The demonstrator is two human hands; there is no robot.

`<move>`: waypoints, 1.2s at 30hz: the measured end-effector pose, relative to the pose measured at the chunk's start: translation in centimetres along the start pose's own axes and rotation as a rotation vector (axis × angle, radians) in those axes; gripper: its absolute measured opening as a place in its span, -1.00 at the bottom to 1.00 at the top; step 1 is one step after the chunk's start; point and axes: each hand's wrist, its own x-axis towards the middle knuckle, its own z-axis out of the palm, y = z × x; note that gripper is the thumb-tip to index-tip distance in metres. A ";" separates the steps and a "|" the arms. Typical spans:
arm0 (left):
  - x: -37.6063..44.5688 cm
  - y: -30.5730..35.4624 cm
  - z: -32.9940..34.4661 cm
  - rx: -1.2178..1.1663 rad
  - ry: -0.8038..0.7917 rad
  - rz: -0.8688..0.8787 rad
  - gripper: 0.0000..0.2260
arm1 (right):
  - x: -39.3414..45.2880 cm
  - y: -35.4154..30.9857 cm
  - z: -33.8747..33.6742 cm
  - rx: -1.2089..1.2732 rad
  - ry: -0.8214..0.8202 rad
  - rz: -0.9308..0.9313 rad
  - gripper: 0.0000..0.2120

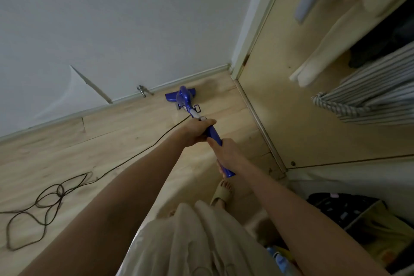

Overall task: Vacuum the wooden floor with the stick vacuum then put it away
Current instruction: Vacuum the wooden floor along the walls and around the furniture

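head view: both hands clamped on the stick vacuum (214, 134), one above the other on the blue handle tube. left hand (197, 132) grips higher up the tube, fingers wrapped round it just below the grey collar. right hand (226, 154) grips the lower end near the butt of the handle, fingers curled round it. the two hands are just beside each other, thumb of the right nearly touching the left.

vacuum runs from the hands away and down to the wooden floor (112, 141). its blue floor head (180, 94) sits flat on the boards, just beside the white skirting board (197, 76), near the room corner where the wall meets a door frame (257, 29). a small rectangular loop (197, 108) sticks off the side of the tube above the head.

dark power cord (143, 148) leaves the vacuum near the left hand, runs across the floor to the left and ends in loose tangled loops (44, 201) well apart from the head.

small metal door stop (141, 91) on the skirting, left of the floor head. wallpaper flap (89, 83) peeling off the wall left of that.

one foot in a beige slipper (221, 195) on the floor below the right hand; pale skirt fabric (197, 242) at bottom centre. right side: striped cloth (369, 96) and hanging clothes (331, 36), blurred.
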 end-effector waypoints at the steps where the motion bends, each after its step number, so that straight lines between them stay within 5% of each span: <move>1: 0.6 0.5 0.6 -0.011 0.016 0.001 -0.77 | 0.7 0.0 -0.9 -0.024 -0.006 -0.005 -0.62; 12: 4.8 5.1 5.5 -0.047 0.055 -0.006 -0.75 | 5.3 0.3 -9.1 -0.090 -0.043 -0.007 -0.63; 24: 4.7 3.7 6.3 -0.077 0.099 -0.012 -0.81 | 5.5 1.1 -9.3 -0.049 -0.114 -0.014 -0.65; 36: 2.7 3.4 12.1 -0.053 0.115 0.020 -0.87 | 1.1 3.9 -13.0 -0.133 -0.004 0.036 -0.71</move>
